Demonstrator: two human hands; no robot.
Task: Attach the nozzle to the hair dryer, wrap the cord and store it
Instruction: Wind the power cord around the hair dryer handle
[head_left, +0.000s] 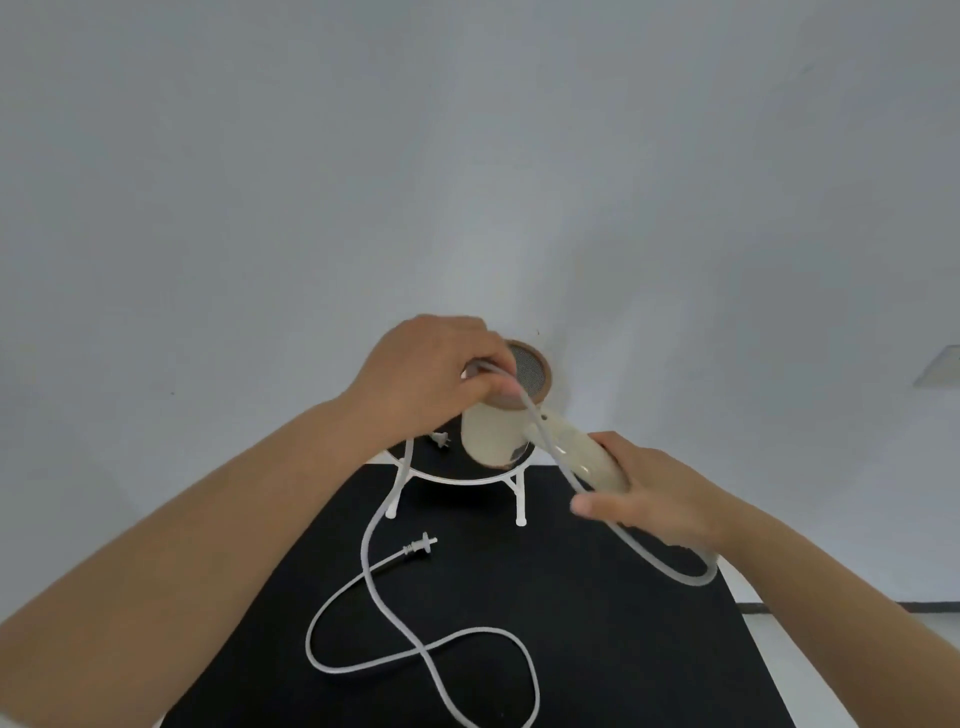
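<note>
Above the black mat, my left hand and right hand crowd the hair dryer, leaving little passage between them. The cord sprawls in loops across the mat's near middle, its plug lying just left of centre, so any low reach there meets wire. The white wire stand blocks the mat's far edge. The mat's right portion lies bare, and open air hangs against the wall above.
</note>
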